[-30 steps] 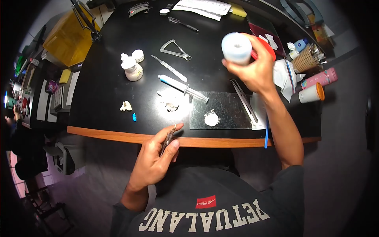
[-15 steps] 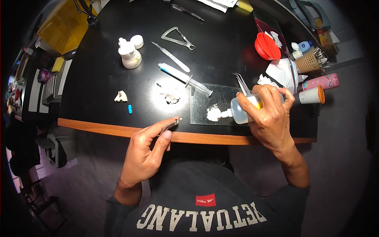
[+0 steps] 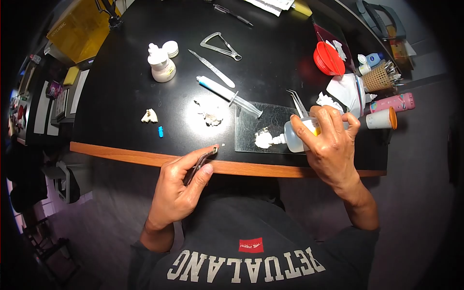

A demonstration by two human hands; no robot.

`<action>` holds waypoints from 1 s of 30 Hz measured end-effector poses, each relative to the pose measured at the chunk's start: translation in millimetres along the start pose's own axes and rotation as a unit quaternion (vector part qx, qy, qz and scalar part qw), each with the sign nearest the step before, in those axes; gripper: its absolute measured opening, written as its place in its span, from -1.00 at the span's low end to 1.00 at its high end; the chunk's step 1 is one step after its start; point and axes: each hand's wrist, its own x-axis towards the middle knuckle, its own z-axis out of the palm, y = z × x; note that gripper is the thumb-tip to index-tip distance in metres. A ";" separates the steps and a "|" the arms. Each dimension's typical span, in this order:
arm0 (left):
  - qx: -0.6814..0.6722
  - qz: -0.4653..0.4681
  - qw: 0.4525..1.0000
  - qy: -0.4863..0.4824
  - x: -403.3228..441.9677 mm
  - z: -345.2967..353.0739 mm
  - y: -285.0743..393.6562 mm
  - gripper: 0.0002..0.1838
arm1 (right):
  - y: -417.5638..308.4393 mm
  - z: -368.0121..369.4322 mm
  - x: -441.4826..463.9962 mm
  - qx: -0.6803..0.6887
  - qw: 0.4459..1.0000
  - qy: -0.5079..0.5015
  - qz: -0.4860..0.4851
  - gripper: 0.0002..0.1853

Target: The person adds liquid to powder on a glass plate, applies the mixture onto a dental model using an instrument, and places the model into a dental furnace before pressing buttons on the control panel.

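My right hand (image 3: 333, 137) is wrapped around a translucent squeeze bottle (image 3: 295, 137) with a yellow patch on its label. The bottle is tipped left, and its nozzle (image 3: 279, 139) meets a small mound of white powder (image 3: 263, 138) on a glass slab (image 3: 245, 121). Between the thumb and forefinger of my left hand (image 3: 179, 191) is a slim dark metal tool (image 3: 199, 166), mostly hidden by the fingers. A tiny white piece (image 3: 223, 144) lies just beyond its tip. Tweezers (image 3: 296, 103) rest on the slab behind the bottle, and a syringe (image 3: 217, 89) overlaps its left corner.
Left on the black table are a tooth-like piece (image 3: 149, 116), a blue clip (image 3: 161, 131) and crumpled foil with white material (image 3: 211, 115). Farther back lie a scalpel (image 3: 215, 71), a metal caliper (image 3: 220, 47) and a white bottle (image 3: 162, 69). A red bowl (image 3: 328, 59) stands right.
My left thumb has shifted slightly right, and more of the dark tool shows between the fingers. The right hand and bottle stay nearly still, with the nozzle at the powder. The view has shifted slightly.
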 end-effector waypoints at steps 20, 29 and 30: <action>-0.014 0.005 0.999 0.031 -2.7 0.4 -5.2 -0.64 | 23.0 -13.6 19.8 0.159 0.984 0.016 0.083 -0.26; 0.006 0.013 0.999 0.034 -2.6 6.4 8.3 -0.65 | 99.7 88.6 95.4 0.552 0.790 0.101 0.247 -0.26; 0.016 0.011 0.999 0.028 -4.1 6.1 9.1 -0.65 | 101.6 105.5 98.4 0.564 0.783 0.097 0.245 -0.25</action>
